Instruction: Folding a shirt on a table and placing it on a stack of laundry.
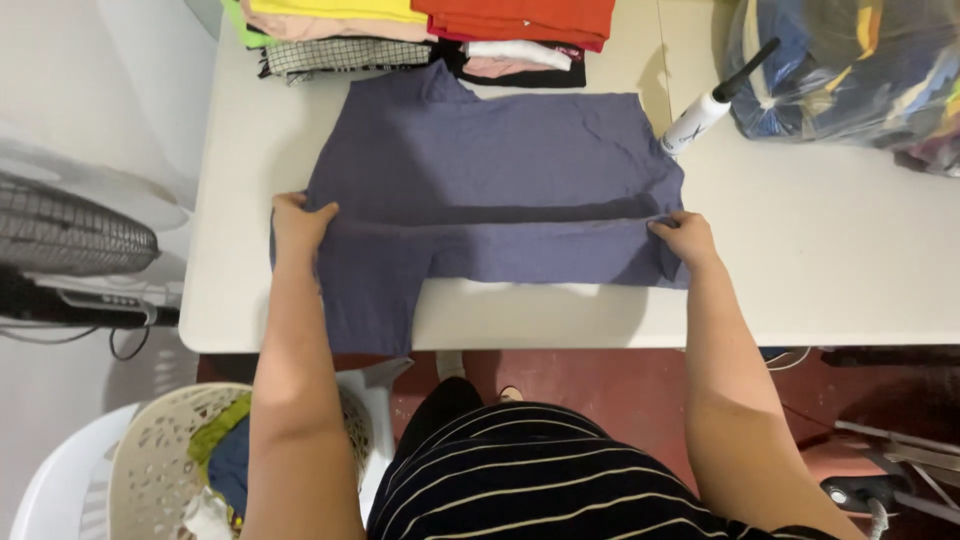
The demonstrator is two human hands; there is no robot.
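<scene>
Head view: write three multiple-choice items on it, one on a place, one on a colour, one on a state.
1. Where do the folded clothes stacks lie relative to the shirt?
A. Beyond it at the table's far edge
B. On the floor
C. Inside the basket

2. What colour is the shirt spread on the table?
A. Bright yellow
B. Greyish purple
C. White

3. How do the hands meet the shirt?
A. Both lifted clear of it
B. Only one touching
C. Both gripping a folded edge

Answers: 1 A, the stacks sit past the shirt's far side. 2 B, the cloth is a muted purple. 3 C, the left hand and right hand each pinch the fold at opposite ends.
</scene>
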